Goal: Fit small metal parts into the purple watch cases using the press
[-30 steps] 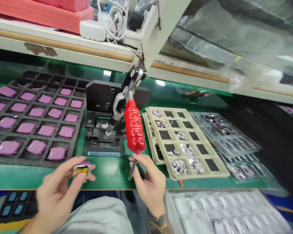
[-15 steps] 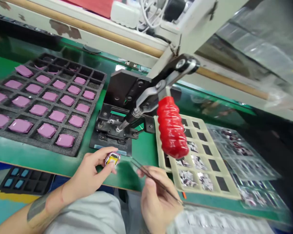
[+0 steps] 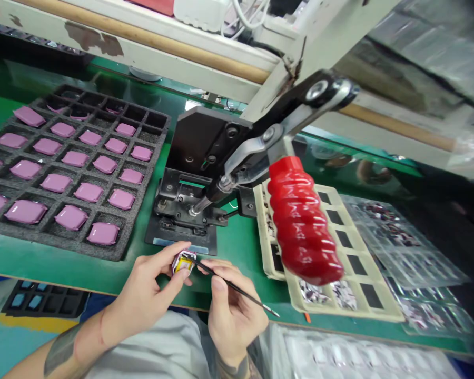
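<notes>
Close to the bench's front edge, my left hand (image 3: pixel 148 287) pinches a small smartwatch case (image 3: pixel 184 261) between thumb and fingers. Its open side faces up and shows a yellow part inside a pale rim. My right hand (image 3: pixel 237 305) is closed around thin black tweezers (image 3: pixel 240 290), held slantwise like a pen. Their tip reaches the upper right edge of the case; whether it touches a part inside I cannot tell. Just beyond both hands stands a black toggle press (image 3: pixel 193 205) with a red ribbed handle (image 3: pixel 304 226) sticking out toward me on the right.
A dark foam tray (image 3: pixel 120 250) with many purple watch cases lies at left. Cream trays (image 3: pixel 387 313) with small parts sit at right, partly behind the red handle. Clear plastic trays (image 3: pixel 430 263) lie farther right. A shelf edge (image 3: pixel 161 50) crosses the back.
My view has turned and come closer. Both hands have come together in front of the press, and the tweezers have swung round so their tip meets the watch case.
</notes>
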### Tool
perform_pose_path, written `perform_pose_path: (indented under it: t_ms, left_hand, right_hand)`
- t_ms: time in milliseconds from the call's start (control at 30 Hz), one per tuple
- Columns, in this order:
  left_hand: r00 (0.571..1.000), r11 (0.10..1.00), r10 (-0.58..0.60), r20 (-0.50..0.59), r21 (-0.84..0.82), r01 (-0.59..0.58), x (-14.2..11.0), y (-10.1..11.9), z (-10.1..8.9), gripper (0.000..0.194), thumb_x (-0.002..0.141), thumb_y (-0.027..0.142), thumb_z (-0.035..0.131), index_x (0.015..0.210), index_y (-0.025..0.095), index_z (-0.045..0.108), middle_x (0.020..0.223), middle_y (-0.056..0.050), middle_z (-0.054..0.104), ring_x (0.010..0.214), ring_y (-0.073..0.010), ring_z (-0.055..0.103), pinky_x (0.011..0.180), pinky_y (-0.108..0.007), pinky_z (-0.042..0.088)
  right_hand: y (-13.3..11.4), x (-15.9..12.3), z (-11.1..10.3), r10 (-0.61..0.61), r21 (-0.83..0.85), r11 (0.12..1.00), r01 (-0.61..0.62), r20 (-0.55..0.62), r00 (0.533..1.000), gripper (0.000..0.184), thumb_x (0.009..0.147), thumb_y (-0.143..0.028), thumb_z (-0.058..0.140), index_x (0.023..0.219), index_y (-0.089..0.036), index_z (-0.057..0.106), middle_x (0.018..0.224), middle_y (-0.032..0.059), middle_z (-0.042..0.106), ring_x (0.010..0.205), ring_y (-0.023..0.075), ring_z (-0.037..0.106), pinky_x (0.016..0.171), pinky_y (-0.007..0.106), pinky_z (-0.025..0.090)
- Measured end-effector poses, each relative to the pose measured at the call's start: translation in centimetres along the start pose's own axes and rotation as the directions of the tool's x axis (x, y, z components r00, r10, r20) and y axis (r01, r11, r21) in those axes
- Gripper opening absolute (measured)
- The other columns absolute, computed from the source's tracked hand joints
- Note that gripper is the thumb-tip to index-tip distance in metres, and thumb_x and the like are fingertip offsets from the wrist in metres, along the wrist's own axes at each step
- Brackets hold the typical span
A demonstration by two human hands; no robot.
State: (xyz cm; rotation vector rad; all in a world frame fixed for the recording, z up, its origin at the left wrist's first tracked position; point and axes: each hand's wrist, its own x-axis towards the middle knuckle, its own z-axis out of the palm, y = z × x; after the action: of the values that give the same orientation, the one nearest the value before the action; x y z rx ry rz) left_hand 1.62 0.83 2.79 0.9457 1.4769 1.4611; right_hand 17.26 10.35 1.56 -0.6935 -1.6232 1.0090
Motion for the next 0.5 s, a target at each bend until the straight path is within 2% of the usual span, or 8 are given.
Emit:
perform_pose_path:
  t_ms: [100,167,233,267,333,400,433,500]
  left_hand:
    - [1.000,1.000,0.009,0.006,0.003,-0.009,-0.1,-0.1,-0.1,0.045,0.112,0.033,0.068,0.156,0.027,0.067,0.109,-0.004,0.087,0.091,-0.0174,0.084,0.092,-0.026,0.067]
    - [1.000,1.000,0.009,0.011,-0.002,-0.009,-0.1,-0.1,-0.1,0.045,0.111,0.034,0.068,0.156,0.027,0.067,0.110,-0.004,0.087,0.092,-0.0187,0.085,0.092,-0.028,0.067]
    - [1.000,0.999,-0.011,-0.007,-0.036,0.011,0.0,-0.1,0.0,0.047,0.111,0.035,0.069,0.157,0.026,0.067,0.111,-0.005,0.087,0.095,-0.0205,0.085,0.092,-0.030,0.068]
    - [0.999,0.998,-0.024,-0.026,-0.064,0.023,0.0,0.0,0.1,0.048,0.110,0.036,0.070,0.157,0.025,0.067,0.112,-0.006,0.087,0.096,-0.0210,0.085,0.092,-0.030,0.069]
    - [0.997,0.991,-0.044,-0.070,-0.126,0.035,0.1,0.1,0.3,0.050,0.110,0.036,0.071,0.158,0.022,0.065,0.111,-0.006,0.087,0.094,-0.0207,0.085,0.089,-0.029,0.069]
    - [0.994,0.985,-0.049,-0.102,-0.170,0.031,0.1,0.1,0.4,0.051,0.110,0.036,0.072,0.158,0.020,0.064,0.107,-0.007,0.087,0.090,-0.0196,0.085,0.085,-0.027,0.069]
    - [0.993,0.983,-0.047,-0.111,-0.183,0.026,0.1,0.1,0.4,0.052,0.110,0.036,0.072,0.158,0.020,0.064,0.105,-0.007,0.087,0.089,-0.0193,0.085,0.084,-0.027,0.069]
    - [0.992,0.979,-0.049,-0.118,-0.202,0.024,0.1,0.1,0.4,0.052,0.109,0.036,0.073,0.158,0.020,0.064,0.106,-0.007,0.087,0.088,-0.0191,0.085,0.083,-0.027,0.069]
  right_hand:
    - [0.0,0.5,-0.2,0.137,0.069,0.988,-0.138,0.014,0.990,0.008,0.107,-0.020,0.072,0.112,-0.023,0.078,0.102,0.0087,0.082,0.090,0.0226,0.080,0.081,0.038,0.068]
    - [-0.1,1.1,-0.2,0.222,0.192,0.952,-0.237,0.095,0.970,0.007,0.109,-0.027,0.071,0.110,-0.022,0.075,0.094,0.0066,0.079,0.076,0.0193,0.076,0.069,0.033,0.065]
    - [-0.3,1.5,-0.2,0.213,0.307,0.915,-0.261,0.181,0.960,0.013,0.110,-0.035,0.070,0.106,-0.023,0.073,0.083,0.0033,0.074,0.066,0.0178,0.071,0.061,0.031,0.063]
    - [-0.3,1.6,-0.2,0.181,0.334,0.913,-0.233,0.181,0.967,0.014,0.110,-0.037,0.070,0.106,-0.024,0.073,0.081,0.0027,0.072,0.068,0.0185,0.071,0.062,0.032,0.064]
    - [-0.4,1.6,0.0,0.114,0.328,0.935,-0.134,0.078,0.990,0.013,0.110,-0.037,0.070,0.109,-0.025,0.075,0.085,0.0038,0.074,0.077,0.0204,0.075,0.067,0.033,0.067]
    - [-0.3,1.4,0.2,0.088,0.272,0.960,-0.067,-0.066,0.994,0.011,0.110,-0.033,0.070,0.115,-0.026,0.077,0.095,0.0060,0.079,0.089,0.0215,0.079,0.073,0.034,0.069]
    - [-0.1,1.2,0.3,0.095,0.243,0.968,-0.065,-0.112,0.989,0.011,0.109,-0.031,0.071,0.117,-0.026,0.077,0.100,0.0069,0.080,0.092,0.0217,0.081,0.075,0.034,0.070]
    - [0.2,1.0,0.6,0.134,0.198,0.974,-0.108,-0.126,0.983,0.011,0.108,-0.028,0.073,0.117,-0.024,0.077,0.104,0.0084,0.082,0.091,0.0222,0.082,0.077,0.035,0.071]
